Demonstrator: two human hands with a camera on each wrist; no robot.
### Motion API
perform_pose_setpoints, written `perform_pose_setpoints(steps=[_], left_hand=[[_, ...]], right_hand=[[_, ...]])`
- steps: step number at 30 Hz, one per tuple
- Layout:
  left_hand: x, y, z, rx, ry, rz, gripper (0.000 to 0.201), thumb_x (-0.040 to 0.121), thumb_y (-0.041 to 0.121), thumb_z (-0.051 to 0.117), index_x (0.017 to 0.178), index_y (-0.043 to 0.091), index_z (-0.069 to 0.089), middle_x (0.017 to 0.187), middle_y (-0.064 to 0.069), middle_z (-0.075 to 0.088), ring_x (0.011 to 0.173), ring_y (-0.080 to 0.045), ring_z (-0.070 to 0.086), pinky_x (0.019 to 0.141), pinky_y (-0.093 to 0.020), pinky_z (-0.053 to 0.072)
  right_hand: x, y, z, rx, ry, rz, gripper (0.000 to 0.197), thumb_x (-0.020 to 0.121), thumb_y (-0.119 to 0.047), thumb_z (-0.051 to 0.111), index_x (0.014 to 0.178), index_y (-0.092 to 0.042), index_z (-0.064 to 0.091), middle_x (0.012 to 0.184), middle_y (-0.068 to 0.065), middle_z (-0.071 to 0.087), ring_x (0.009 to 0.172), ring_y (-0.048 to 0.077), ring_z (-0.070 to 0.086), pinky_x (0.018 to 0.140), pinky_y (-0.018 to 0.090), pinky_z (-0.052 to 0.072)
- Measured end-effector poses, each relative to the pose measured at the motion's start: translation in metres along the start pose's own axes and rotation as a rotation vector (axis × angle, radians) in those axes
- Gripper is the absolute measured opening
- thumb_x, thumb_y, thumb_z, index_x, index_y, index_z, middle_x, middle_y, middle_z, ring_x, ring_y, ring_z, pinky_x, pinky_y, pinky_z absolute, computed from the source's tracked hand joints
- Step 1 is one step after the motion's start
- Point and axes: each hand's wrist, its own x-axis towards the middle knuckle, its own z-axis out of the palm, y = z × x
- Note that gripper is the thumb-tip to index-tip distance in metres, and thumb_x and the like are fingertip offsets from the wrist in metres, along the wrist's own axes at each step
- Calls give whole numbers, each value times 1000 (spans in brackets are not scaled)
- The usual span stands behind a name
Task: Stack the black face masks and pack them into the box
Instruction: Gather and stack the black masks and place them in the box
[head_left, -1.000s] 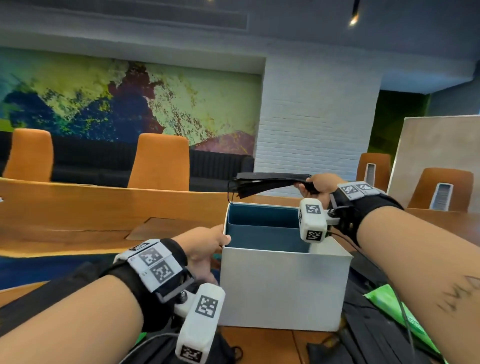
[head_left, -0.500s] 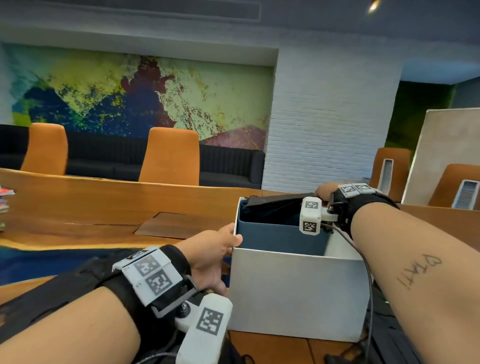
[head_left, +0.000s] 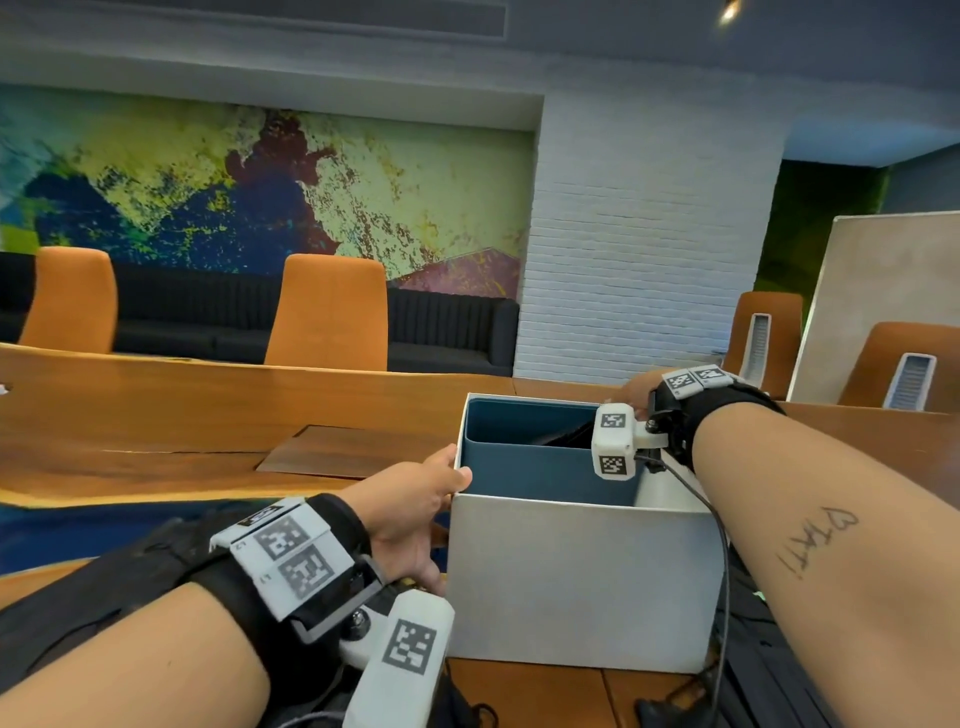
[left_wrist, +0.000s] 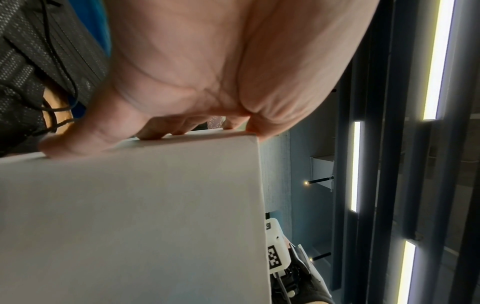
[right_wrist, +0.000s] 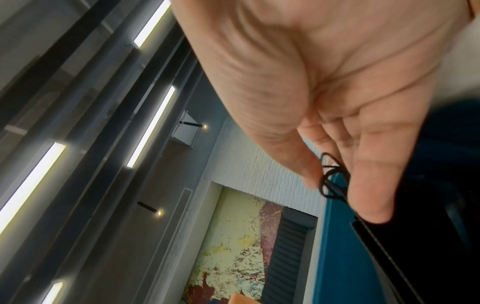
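A white box (head_left: 571, 582) with a blue lining stands on the wooden table. My left hand (head_left: 415, 499) grips its near left corner, and in the left wrist view its fingers (left_wrist: 155, 131) curl over the edge of the box (left_wrist: 130, 226). My right hand (head_left: 639, 389) is at the far right rim and reaches down inside. It holds a stack of black face masks (head_left: 569, 436), mostly hidden by the box wall and the wrist camera. The right wrist view shows the fingers (right_wrist: 371, 195) on the black masks (right_wrist: 428, 236), with an ear loop (right_wrist: 332, 179) beside the thumb.
More black masks lie on the table at the bottom right (head_left: 779, 675) and under my left forearm (head_left: 104, 597). A sliver of green packet (head_left: 758, 595) shows beside the box. Orange chairs (head_left: 332, 312) stand beyond the table's far edge.
My right hand has brought the stack of masks down from above the box into it. My left hand has stayed on the box's corner.
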Motion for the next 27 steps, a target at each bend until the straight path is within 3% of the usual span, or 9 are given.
perform_pose_setpoints(steps=[2, 6, 9, 12, 14, 17, 21, 24, 27], left_hand=[[-1, -1, 1, -9, 3, 11, 34, 104, 27, 32, 135, 39, 38, 126, -11, 46, 118, -31, 46, 91, -72, 38], [-1, -1, 1, 10, 11, 13, 34, 104, 27, 32, 135, 37, 38, 127, -11, 46, 117, -30, 46, 90, -70, 41], [-1, -1, 2, 11, 18, 10, 32, 103, 27, 33, 134, 36, 39, 127, -12, 46, 118, -30, 46, 90, -69, 41], [-3, 0, 3, -6, 25, 8, 30, 104, 26, 33, 132, 36, 40, 125, -12, 46, 117, -31, 46, 86, -65, 45], [-6, 0, 3, -22, 25, 7, 30, 104, 27, 32, 130, 38, 40, 125, -11, 46, 117, -31, 46, 86, -64, 45], [-9, 0, 6, -13, 54, 13, 28, 104, 28, 32, 129, 38, 41, 125, -11, 46, 117, -31, 46, 92, -67, 41], [-24, 4, 16, 13, 103, -3, 28, 103, 27, 33, 129, 31, 43, 124, -13, 48, 115, -31, 47, 94, -65, 41], [-38, 9, 17, 12, 80, -13, 24, 101, 21, 40, 124, 22, 49, 125, -14, 51, 116, -32, 50, 93, -60, 43], [-62, 11, 18, -16, 55, -6, 24, 99, 23, 44, 123, 17, 48, 127, -13, 55, 113, -28, 55, 102, -55, 35]], right_hand=[[8, 2, 9, 208, -31, -10, 14, 79, -42, 64, 72, -31, 58, 82, -3, 65, 84, 26, 63, 87, 42, 53], [-32, -15, 5, 857, -19, 86, 13, 84, -12, 65, 83, -18, 53, 94, 4, 55, 87, 22, 57, 79, 34, 52], [-43, -18, -7, 1060, 7, 98, 12, 88, -9, 59, 99, -10, 54, 99, 8, 53, 77, 17, 55, 66, 28, 49], [-51, -20, -24, 1106, 38, 165, 21, 95, -15, 53, 114, -9, 57, 92, 9, 64, 68, 19, 59, 70, 29, 52], [-63, -25, -37, 1185, 39, 201, 20, 97, -17, 49, 108, -2, 58, 75, 12, 68, 57, 19, 62, 59, 25, 52], [-80, -30, -57, 1337, 68, 210, 24, 97, -18, 49, 109, 2, 56, 85, 18, 64, 70, 25, 63, 66, 35, 53], [-126, -28, -83, 1412, 78, 160, 22, 97, -19, 49, 98, 3, 55, 84, 19, 63, 71, 23, 64, 63, 32, 55], [-168, -25, -93, 1387, 1, 93, 25, 98, -21, 50, 103, 2, 56, 89, 19, 65, 75, 22, 64, 70, 29, 56], [-212, -23, -87, 1340, -84, 37, 29, 99, -26, 49, 105, 2, 56, 95, 18, 64, 82, 22, 64, 68, 27, 56]])
